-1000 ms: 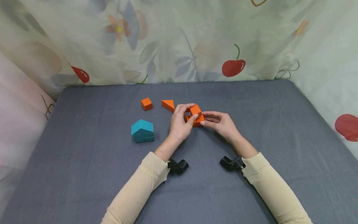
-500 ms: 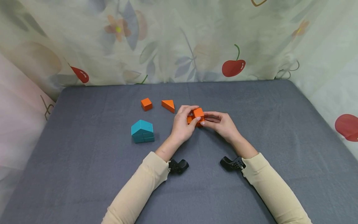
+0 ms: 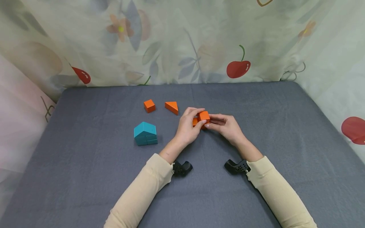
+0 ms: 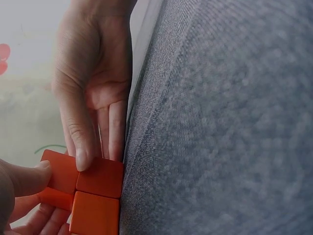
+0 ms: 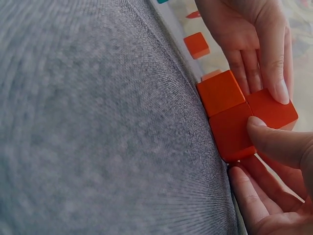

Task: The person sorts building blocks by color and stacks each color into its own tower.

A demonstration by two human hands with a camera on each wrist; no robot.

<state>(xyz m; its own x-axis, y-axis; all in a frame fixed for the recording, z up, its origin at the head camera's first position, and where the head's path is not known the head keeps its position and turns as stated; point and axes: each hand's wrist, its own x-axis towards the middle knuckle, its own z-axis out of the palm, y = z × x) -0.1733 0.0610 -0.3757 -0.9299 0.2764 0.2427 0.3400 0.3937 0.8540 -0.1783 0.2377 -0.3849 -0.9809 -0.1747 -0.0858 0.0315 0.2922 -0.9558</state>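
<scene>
Our left hand (image 3: 186, 128) and right hand (image 3: 225, 126) each grip the orange blocks (image 3: 201, 117), hiding their lower pieces.

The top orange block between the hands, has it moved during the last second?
Yes. The top orange block shifted right, away from the orange wedge, which stayed put.

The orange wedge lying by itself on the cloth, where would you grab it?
Grip the orange wedge from above, pinching its two flat triangular faces. It rests flat on the grey cloth with space around it, clear of the small cube. The sloped side would probably let fingers slide off.
</scene>
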